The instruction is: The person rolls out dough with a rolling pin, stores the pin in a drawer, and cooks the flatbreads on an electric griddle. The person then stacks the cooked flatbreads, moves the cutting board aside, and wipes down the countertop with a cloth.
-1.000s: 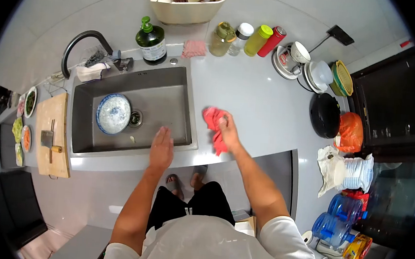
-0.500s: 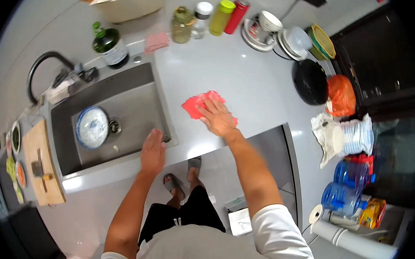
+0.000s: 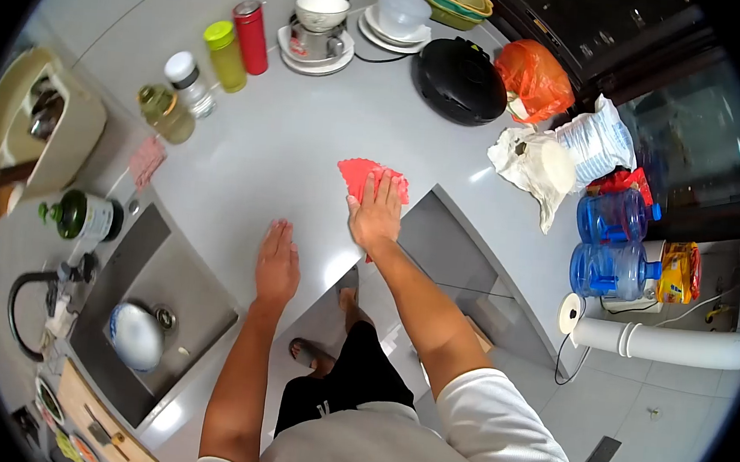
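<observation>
My right hand (image 3: 376, 217) lies flat on a red cloth (image 3: 359, 172) spread over the grey countertop (image 3: 246, 166), its fingers stretched out and pressing from above. Part of the cloth is hidden under the palm, and a bit of red shows below the hand near the counter's front edge. My left hand (image 3: 277, 267) holds nothing. Its fingers point forward, straight and close together, near the counter edge between the sink and the cloth.
At left, the sink (image 3: 199, 283) holds a white-and-blue bowl (image 3: 137, 337). Bottles, including a red one (image 3: 250, 38), and stacked dishes (image 3: 316, 51) line the back. A black round appliance (image 3: 460, 80), an orange bag (image 3: 535, 79) and blue water jugs (image 3: 607, 269) stand right.
The view has turned right, so the sink sits farther left and lower. My right hand and the cloth are now by the counter's inner corner. My left hand is now farther from the sink.
</observation>
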